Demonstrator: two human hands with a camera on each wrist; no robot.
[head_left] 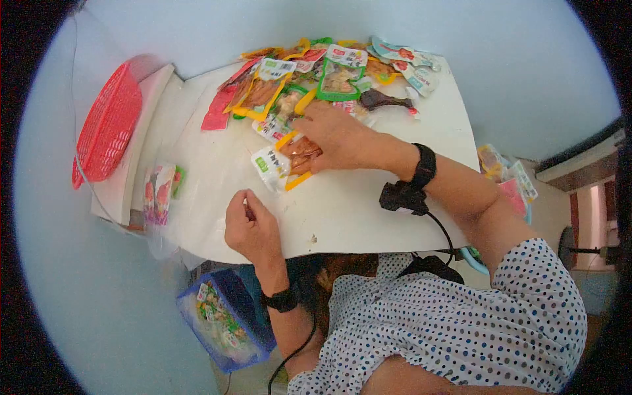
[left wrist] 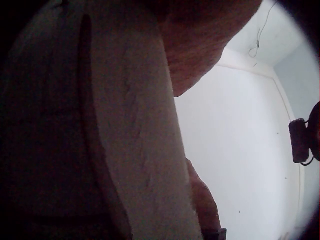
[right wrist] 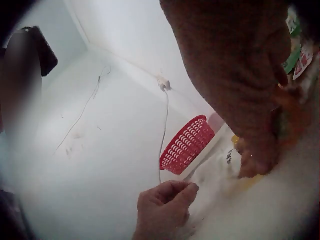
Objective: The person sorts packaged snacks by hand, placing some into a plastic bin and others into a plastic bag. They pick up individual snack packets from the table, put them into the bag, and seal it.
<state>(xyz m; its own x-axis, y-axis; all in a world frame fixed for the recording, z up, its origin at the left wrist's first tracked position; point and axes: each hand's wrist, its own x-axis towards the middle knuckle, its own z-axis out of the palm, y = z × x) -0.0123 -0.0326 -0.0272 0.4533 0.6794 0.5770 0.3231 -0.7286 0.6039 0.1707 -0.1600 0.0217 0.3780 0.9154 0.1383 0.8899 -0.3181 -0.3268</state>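
Observation:
In the head view my right hand (head_left: 339,138) grips a clear packet of brown food with yellow edges (head_left: 299,155), low over the white table, its fingers over the packet's right side. Its lower-left corner is white with a green label. The right wrist view shows this hand (right wrist: 250,115) large and dark, with yellow edging at its fingertips. My left hand (head_left: 253,227) is near the table's front edge, fingers curled and thumb against the index finger, nothing visible in it. In the right wrist view the left hand (right wrist: 165,210) has the same curl. The left wrist view is mostly dark and unclear.
Piled packets (head_left: 342,72) and a dark drumstick-shaped item (head_left: 385,100) lie at the table's back. A red basket (head_left: 112,125) leans at the left, above a packet (head_left: 158,194). A blue bin (head_left: 227,322) with packets stands below; more packets (head_left: 507,171) are at the right.

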